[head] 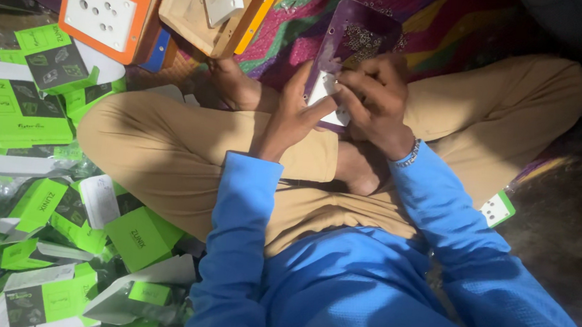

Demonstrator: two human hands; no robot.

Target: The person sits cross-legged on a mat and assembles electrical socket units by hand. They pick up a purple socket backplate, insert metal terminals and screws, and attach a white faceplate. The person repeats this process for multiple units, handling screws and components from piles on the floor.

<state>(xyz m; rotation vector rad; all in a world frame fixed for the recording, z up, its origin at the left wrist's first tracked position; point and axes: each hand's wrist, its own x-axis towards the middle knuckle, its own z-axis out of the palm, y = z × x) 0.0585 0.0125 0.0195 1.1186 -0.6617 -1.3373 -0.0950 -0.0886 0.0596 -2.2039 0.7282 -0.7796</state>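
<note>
I sit cross-legged in tan trousers and a blue top. Both hands meet over my lap on a small white switch plate (325, 89). My left hand (294, 115) cups it from the left and below. From the right, my right hand (375, 97) has its fingers curled over the plate's top; a beaded bracelet is on that wrist. Just beyond the hands lies a purple tray (358, 33) with several small screws in it.
An orange-framed white socket board (105, 7) and a wooden board with a white switch (214, 2) lie ahead on the left. Several green and white packets (42, 205) are heaped on my left. A white and green part (496, 208) lies by my right knee.
</note>
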